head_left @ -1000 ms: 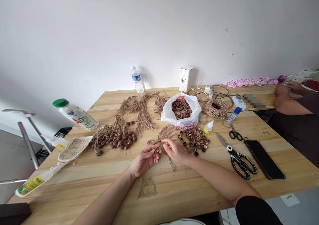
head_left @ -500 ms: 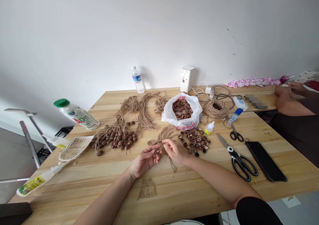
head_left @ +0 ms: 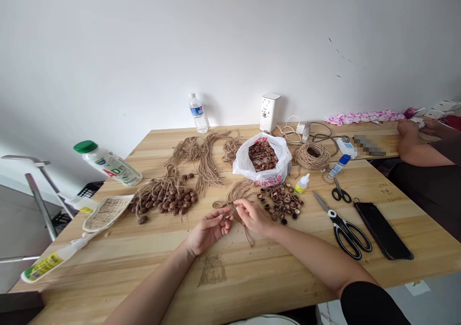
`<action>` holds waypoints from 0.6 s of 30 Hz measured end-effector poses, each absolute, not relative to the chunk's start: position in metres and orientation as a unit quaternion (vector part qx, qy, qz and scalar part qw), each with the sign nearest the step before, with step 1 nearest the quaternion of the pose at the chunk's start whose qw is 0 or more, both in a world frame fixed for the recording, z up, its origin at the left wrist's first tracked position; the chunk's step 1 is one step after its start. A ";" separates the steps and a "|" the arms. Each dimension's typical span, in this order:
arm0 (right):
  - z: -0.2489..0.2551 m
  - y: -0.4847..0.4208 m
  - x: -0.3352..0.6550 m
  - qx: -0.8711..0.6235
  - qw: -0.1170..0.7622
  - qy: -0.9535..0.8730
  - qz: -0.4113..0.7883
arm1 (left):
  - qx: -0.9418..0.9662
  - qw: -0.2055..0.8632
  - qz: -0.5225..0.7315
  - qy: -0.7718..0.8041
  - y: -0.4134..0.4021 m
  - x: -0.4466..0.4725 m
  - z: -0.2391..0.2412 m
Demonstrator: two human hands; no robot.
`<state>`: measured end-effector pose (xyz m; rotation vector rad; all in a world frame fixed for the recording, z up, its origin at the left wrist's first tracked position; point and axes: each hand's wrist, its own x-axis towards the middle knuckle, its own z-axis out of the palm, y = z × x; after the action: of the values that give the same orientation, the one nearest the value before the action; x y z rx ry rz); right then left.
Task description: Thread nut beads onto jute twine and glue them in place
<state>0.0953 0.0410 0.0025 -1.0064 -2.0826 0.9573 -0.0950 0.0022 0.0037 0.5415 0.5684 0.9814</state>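
Observation:
My left hand is closed around a small brown nut shell at its fingertips. Close beside it, my right hand pinches a piece of brown twine; the exact grip is partly hidden by the fingers. A bundle of cut twine lies just beyond my hands. To the right of it are loose half shells, hollow and brown. A white plastic bag full of shells stands behind them. On the left lies a heap of nut shells tied to twine.
Large scissors, small scissors, a phone and a glue bottle lie on the right. A twine coil sits behind. At left are a white flyswatter and a green-capped bottle. Another person's hands work at far right.
My hands hold almost the same pose, with the fingertips close together. The whole view has shifted very slightly.

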 end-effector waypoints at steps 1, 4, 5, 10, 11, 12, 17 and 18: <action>0.003 0.041 0.095 -0.381 0.314 -0.789 0.364 | 0.253 0.808 0.460 0.267 0.002 -0.095 0.004; 0.002 0.041 0.095 -0.380 0.318 -0.789 0.364 | 0.253 0.808 0.459 0.270 0.002 -0.095 0.004; 0.001 0.041 0.095 -0.380 0.319 -0.789 0.362 | 0.254 0.808 0.459 0.270 0.002 -0.095 0.003; 0.000 0.041 0.095 -0.380 0.320 -0.790 0.360 | 0.251 0.809 0.459 0.270 0.002 -0.095 0.003; 0.000 0.041 0.095 -0.379 0.320 -0.790 0.361 | 0.249 0.809 0.459 0.270 0.001 -0.095 0.003; 0.000 0.042 0.095 -0.379 0.320 -0.789 0.362 | 0.247 0.810 0.459 0.271 0.001 -0.095 0.004; 0.002 0.042 0.096 -0.377 0.315 -0.792 0.362 | 0.243 0.809 0.461 0.273 0.001 -0.093 0.008; 0.002 0.041 0.096 -0.378 0.313 -0.792 0.362 | 0.243 0.809 0.460 0.274 0.002 -0.093 0.008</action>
<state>0.0960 0.0414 0.0023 -0.9957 -2.0897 0.9554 -0.0931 0.0015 0.0081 0.5189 0.5853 0.9840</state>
